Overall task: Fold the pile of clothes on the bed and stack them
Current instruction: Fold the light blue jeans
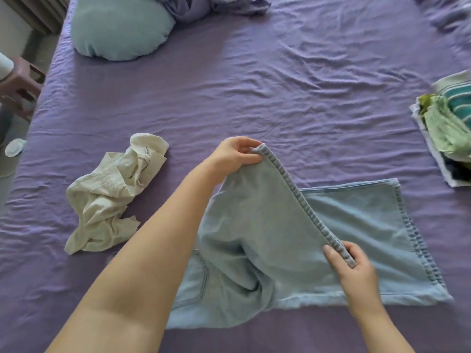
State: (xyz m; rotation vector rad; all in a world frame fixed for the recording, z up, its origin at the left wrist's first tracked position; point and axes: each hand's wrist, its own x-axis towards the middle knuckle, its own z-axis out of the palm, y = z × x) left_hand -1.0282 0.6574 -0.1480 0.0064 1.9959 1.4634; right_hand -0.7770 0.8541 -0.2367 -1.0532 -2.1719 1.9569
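Light blue jeans [267, 250] lie on the purple bed sheet [280, 98] in front of me, one leg hem lifted above the other leg. My left hand [234, 155] pinches the far corner of that hem. My right hand [354, 271] pinches its near corner, so the hem is stretched between both hands. A crumpled cream shirt [109, 197] lies loose on the bed to the left. A stack of folded clothes [448, 128], green and striped on top, sits at the right edge.
A pale blue pillow [119, 26] and a bunched purple cover [204, 6] lie at the head of the bed. A stool [20, 82] and a small white object [15, 147] are on the floor to the left.
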